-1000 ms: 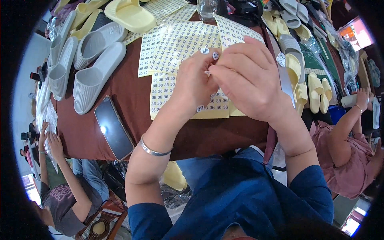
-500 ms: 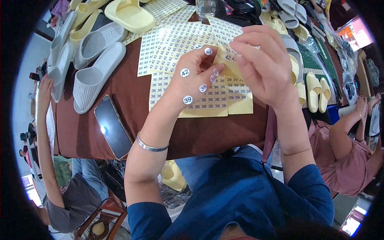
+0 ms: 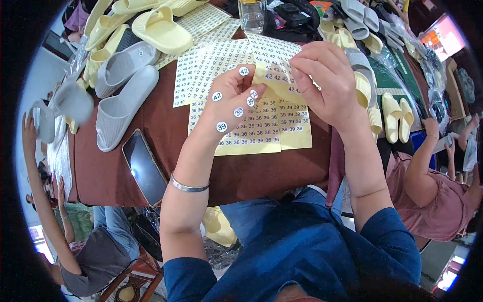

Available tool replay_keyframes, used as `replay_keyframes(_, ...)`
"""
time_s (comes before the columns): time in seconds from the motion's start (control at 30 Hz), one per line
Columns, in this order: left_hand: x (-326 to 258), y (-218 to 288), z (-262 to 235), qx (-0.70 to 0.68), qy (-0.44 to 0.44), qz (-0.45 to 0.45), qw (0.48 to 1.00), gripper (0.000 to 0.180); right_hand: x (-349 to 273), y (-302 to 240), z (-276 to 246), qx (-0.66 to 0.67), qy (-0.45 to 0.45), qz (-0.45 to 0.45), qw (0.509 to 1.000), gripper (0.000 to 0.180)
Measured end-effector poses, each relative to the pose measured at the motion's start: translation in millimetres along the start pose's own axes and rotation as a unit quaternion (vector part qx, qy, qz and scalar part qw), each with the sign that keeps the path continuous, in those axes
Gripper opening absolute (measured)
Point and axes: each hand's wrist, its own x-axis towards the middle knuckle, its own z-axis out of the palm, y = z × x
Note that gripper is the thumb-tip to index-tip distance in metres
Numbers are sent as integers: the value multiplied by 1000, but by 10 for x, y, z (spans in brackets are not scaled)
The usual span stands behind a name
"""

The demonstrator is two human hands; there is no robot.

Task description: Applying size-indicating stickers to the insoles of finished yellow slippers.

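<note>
My left hand [image 3: 227,104] is closed on the edge of a yellow-backed sheet of round number stickers [image 3: 274,80], which curls up between my hands. Several round white stickers [image 3: 217,96] are stuck on the back of that hand and its fingers. At the sheet's right side, my right hand [image 3: 329,85] has thumb and fingertips pinched together; what lies between them, if anything, is too small to make out. More yellow sticker sheets [image 3: 246,145] lie overlapping on the table beneath my hands.
A phone [image 3: 144,166] with its light on lies near the front edge of the brown-covered table [image 3: 100,171]. Grey slippers [image 3: 128,108] and yellow slippers [image 3: 163,30] crowd the left, with more at right. A glass jar [image 3: 252,17] stands behind. Co-workers flank me.
My left hand has shifted a little left with the sheet. My right fingertips have come together in a pinch. At left, a co-worker's hand has lifted grey slippers off the table.
</note>
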Motion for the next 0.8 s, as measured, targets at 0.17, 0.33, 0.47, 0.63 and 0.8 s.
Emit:
replay_keyframes(0.17,69,53,-322,-32,101,62,992,29,-32,35,12,1,-13,17,1000,11)
replay_keyframes(0.33,25,130,-921,-68,274,92,955,34,-61,-50,26,-6,-74,52,996,13)
replay_keyframes(0.47,-71,232,-1108,-69,309,51,947,37,-171,-132,158,13,-182,55,982,21)
replay_keyframes(0.63,-134,232,-1307,-3,339,47,939,42,-259,-330,493,39,-230,33,972,31)
replay_keyframes(0.8,-123,255,-1229,-54,323,82,941,42,-226,-397,475,29,-389,89,916,29)
